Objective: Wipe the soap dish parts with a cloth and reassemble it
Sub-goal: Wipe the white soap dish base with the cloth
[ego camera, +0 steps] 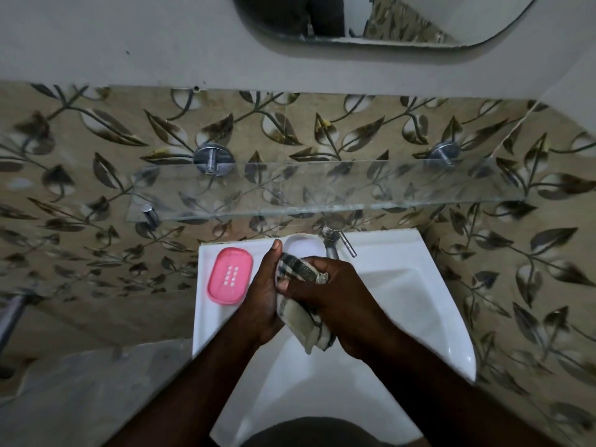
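Observation:
The pink slotted insert of the soap dish (230, 276) lies flat on the sink's left ledge. My left hand (263, 295) holds the white bottom tray of the soap dish (303, 246) over the basin, thumb on its left rim. My right hand (335, 291) grips a checked beige cloth (301, 306) and presses it into the near end of the tray. Most of the tray's near half is hidden by the cloth and my fingers. The cloth's loose end hangs down between my wrists.
A white sink (419, 301) fills the middle, with a chrome tap (335, 241) just behind the tray. A glass shelf (322, 188) on chrome pegs juts out above the tap. Patterned tiles cover the wall, and a mirror (387, 17) hangs higher up.

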### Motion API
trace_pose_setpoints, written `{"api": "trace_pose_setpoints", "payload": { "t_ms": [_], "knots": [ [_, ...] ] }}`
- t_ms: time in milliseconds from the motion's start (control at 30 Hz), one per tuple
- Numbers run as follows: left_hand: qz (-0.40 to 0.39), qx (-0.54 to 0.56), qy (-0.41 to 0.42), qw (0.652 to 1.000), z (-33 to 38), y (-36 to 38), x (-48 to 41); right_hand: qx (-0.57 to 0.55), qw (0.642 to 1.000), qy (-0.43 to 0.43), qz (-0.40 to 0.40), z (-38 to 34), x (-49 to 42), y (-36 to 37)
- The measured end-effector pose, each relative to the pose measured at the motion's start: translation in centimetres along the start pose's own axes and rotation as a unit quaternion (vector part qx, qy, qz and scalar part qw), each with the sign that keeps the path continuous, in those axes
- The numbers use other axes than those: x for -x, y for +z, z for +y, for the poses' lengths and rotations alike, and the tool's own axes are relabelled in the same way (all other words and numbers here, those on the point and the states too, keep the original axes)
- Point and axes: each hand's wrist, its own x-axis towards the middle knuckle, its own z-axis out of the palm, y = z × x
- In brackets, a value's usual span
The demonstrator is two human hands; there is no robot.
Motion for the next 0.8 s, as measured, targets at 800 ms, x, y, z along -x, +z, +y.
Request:
{"api": "trace_pose_setpoints", "payload": {
  "t_ms": [800],
  "knots": [
    [0.006, 0.055, 0.014, 0.998, 0.6, -0.3, 0.2, 0.032, 0.999, -0.034, 0.023, -1.0, -1.3, 1.2]
  ]
}}
